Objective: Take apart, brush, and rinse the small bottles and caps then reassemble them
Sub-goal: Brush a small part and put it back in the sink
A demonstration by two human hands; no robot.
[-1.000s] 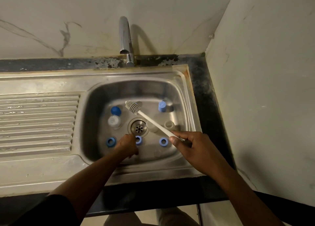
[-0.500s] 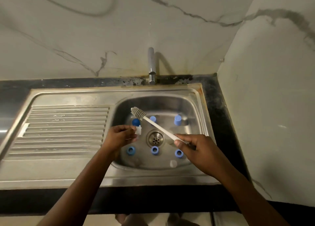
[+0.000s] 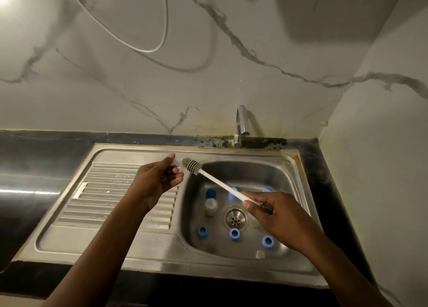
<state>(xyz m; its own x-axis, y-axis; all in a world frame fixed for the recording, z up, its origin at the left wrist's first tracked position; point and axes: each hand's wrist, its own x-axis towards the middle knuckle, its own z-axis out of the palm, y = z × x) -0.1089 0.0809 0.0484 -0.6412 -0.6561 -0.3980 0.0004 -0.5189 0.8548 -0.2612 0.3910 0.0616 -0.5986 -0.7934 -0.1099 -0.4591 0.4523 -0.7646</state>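
My left hand [image 3: 157, 181] is raised over the draining board and pinches a small clear bottle [image 3: 176, 165], which shows only faintly between finger and thumb. My right hand [image 3: 275, 216] grips the white handle of a bottle brush. Its grey bristle head [image 3: 191, 166] is right beside the bottle. In the sink basin [image 3: 294, 191] lie three blue ring caps [image 3: 234, 234], a blue-capped clear bottle [image 3: 210, 202], two more blue pieces [image 3: 232, 195] at the back and a small clear bottle [image 3: 260, 254] at the front.
The drain [image 3: 235, 218] sits in the middle of the basin. The tap [image 3: 240, 126] stands behind it against the marble wall. A ribbed draining board [image 3: 111, 191] lies to the left, and a wall closes off the right side.
My left hand has lifted a small clear bottle out of the basin and up over the draining board. The brush head has followed it up and to the left. The camera has tilted upward.
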